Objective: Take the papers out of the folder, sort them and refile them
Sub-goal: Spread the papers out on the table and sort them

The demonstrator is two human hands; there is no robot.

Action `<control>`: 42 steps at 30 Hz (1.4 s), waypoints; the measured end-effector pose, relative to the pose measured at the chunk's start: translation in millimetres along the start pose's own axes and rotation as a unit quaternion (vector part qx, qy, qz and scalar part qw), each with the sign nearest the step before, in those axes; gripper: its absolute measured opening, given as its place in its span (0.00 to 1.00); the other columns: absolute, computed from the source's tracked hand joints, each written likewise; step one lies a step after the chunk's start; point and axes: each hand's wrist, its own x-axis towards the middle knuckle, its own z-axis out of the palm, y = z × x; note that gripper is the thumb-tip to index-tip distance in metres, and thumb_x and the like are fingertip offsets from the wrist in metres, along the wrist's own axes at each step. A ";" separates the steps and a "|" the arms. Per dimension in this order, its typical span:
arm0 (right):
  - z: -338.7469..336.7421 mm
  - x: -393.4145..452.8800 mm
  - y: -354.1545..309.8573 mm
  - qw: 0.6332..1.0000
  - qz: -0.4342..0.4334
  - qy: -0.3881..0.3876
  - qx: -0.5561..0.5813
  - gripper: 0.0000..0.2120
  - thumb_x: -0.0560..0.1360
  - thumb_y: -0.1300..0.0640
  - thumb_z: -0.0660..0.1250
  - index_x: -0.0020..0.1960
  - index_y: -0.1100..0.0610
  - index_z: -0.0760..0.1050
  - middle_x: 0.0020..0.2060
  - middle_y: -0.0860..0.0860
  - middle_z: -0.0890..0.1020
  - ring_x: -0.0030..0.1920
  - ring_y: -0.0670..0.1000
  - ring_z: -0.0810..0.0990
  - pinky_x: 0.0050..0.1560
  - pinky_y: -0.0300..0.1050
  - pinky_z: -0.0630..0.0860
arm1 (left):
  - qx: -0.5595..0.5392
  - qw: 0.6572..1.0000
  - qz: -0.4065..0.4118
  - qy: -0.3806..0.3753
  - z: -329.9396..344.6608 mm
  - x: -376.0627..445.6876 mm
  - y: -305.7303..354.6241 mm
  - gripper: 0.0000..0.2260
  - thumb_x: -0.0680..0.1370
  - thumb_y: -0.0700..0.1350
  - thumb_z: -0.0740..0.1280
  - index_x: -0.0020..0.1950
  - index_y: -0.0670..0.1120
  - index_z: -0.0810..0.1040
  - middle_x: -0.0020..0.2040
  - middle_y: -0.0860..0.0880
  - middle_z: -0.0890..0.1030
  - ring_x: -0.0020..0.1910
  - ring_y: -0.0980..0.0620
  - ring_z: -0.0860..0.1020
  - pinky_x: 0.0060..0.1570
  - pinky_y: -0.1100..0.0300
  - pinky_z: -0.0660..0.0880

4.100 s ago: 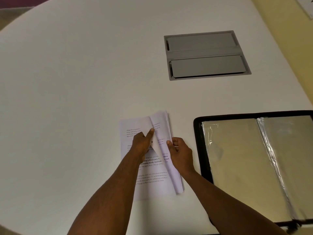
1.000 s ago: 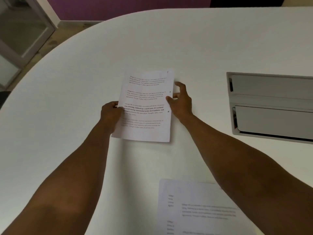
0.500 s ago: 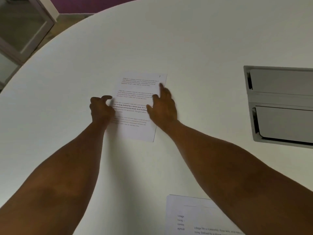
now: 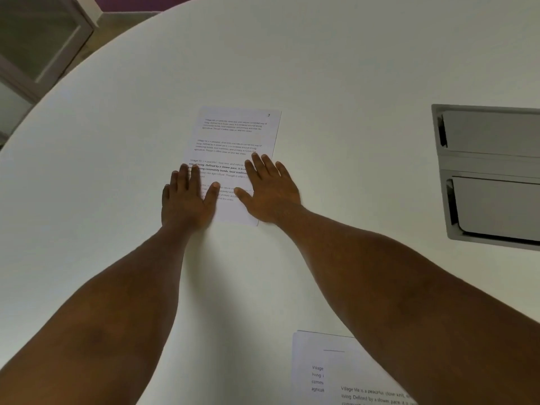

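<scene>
Table (image 4: pixel 336 68): white, rounded edge, fills most of the head view
Sheet (image 4: pixel 233 141): 1 printed page, flat on the table at centre, text facing up, long side running away from the person, slightly tilted
Left hand (image 4: pixel 187 200): palm down, fingers extended and close together; fingers and thumb lie on the sheet's left edge, the rest of the hand on the table; nothing gripped
Right hand (image 4: pixel 270 191): palm down, fingers spread; index, middle finger and thumb lie on the sheet's lower right part, outer fingers pass beyond its right edge onto the table; nothing gripped
Stack (image 4: pixel 317 372): more printed pages, flat on the table at the bottom of the view, well apart from the sheet, partly covered by the right forearm
Hatch (image 4: pixel 491 171): grey recessed panel with 2 flaps, set in the table at right, well apart from both hands
Folder: not in view
Door (image 4: pixel 38 45): glass pane in a grey frame, top left, beyond the table edge
</scene>
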 end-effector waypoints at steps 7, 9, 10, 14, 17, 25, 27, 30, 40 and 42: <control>-9.3 -27.1 9.2 0.994 0.015 0.045 0.097 0.35 0.80 0.37 0.47 0.79 0.57 0.47 0.79 0.52 0.49 0.78 0.50 0.44 0.77 0.47 0.42 | -0.035 0.999 0.005 0.033 -10.9 -13.3 19.0 0.37 0.78 0.67 0.46 0.79 0.43 0.53 0.79 0.43 0.55 0.77 0.42 0.53 0.75 0.45 0.52; -16.0 -58.0 11.1 0.993 0.025 0.046 0.101 0.34 0.81 0.38 0.48 0.79 0.57 0.50 0.79 0.52 0.51 0.78 0.50 0.46 0.77 0.47 0.42 | -0.044 0.998 0.030 0.032 -12.1 -36.6 34.4 0.37 0.78 0.66 0.46 0.78 0.42 0.56 0.78 0.42 0.57 0.77 0.42 0.55 0.75 0.45 0.53; -19.5 -75.2 13.3 0.993 0.030 0.049 0.104 0.33 0.81 0.38 0.48 0.79 0.57 0.52 0.78 0.53 0.53 0.78 0.50 0.47 0.77 0.47 0.42 | -0.047 0.997 0.045 0.030 -12.6 -49.9 44.0 0.36 0.78 0.65 0.47 0.77 0.41 0.57 0.78 0.41 0.57 0.77 0.41 0.56 0.74 0.45 0.53; -30.4 -152.7 23.7 0.991 0.052 0.057 0.111 0.30 0.82 0.40 0.50 0.77 0.57 0.58 0.77 0.52 0.59 0.78 0.50 0.52 0.77 0.46 0.46 | -0.066 0.993 0.095 0.012 -14.5 -111.1 82.3 0.35 0.79 0.64 0.47 0.77 0.40 0.59 0.77 0.41 0.59 0.76 0.42 0.58 0.73 0.44 0.56; -35.2 -212.0 32.0 0.988 0.078 0.064 0.119 0.30 0.81 0.41 0.50 0.76 0.57 0.60 0.76 0.52 0.62 0.77 0.50 0.55 0.77 0.47 0.50 | -0.086 0.989 0.118 -0.010 -18.9 -159.4 109.2 0.35 0.78 0.64 0.46 0.77 0.41 0.59 0.78 0.42 0.58 0.77 0.43 0.57 0.74 0.46 0.55; -30.4 -368.0 39.0 0.973 0.175 0.081 0.123 0.27 0.80 0.47 0.59 0.76 0.56 0.61 0.76 0.52 0.62 0.77 0.51 0.57 0.75 0.44 0.53 | -0.086 0.977 0.181 -0.074 -26.2 -295.5 149.7 0.30 0.79 0.59 0.53 0.77 0.45 0.59 0.79 0.45 0.54 0.78 0.46 0.53 0.75 0.52 0.47; -22.9 -404.5 34.9 0.964 0.217 0.081 0.131 0.28 0.79 0.49 0.62 0.76 0.57 0.61 0.75 0.53 0.63 0.76 0.52 0.58 0.75 0.45 0.55 | -0.081 0.973 0.192 -0.095 -25.9 -328.2 152.6 0.29 0.80 0.58 0.55 0.78 0.46 0.58 0.80 0.45 0.52 0.78 0.46 0.51 0.75 0.52 0.46; -12.9 -450.2 28.6 0.949 0.278 0.075 0.128 0.30 0.78 0.50 0.64 0.76 0.58 0.59 0.74 0.55 0.64 0.74 0.53 0.61 0.73 0.45 0.58 | -0.075 0.969 0.195 -0.128 -20.6 -373.3 149.7 0.29 0.79 0.56 0.58 0.78 0.47 0.57 0.80 0.46 0.52 0.78 0.46 0.51 0.75 0.52 0.47; 4.0 -516.6 20.2 0.912 0.381 0.065 0.134 0.34 0.75 0.46 0.70 0.73 0.59 0.60 0.62 0.55 0.73 0.61 0.51 0.71 0.60 0.43 0.72 | -0.098 0.973 0.130 -0.163 -14.7 -452.9 130.3 0.31 0.77 0.54 0.64 0.76 0.45 0.59 0.76 0.45 0.59 0.74 0.45 0.60 0.70 0.53 0.62; 5.5 -517.4 17.2 0.911 0.370 0.086 0.163 0.30 0.75 0.51 0.71 0.72 0.57 0.63 0.60 0.54 0.74 0.59 0.51 0.73 0.57 0.42 0.74 | -0.103 0.972 0.134 -0.162 -15.2 -454.6 130.3 0.29 0.77 0.54 0.64 0.75 0.45 0.60 0.76 0.45 0.59 0.73 0.45 0.60 0.69 0.54 0.63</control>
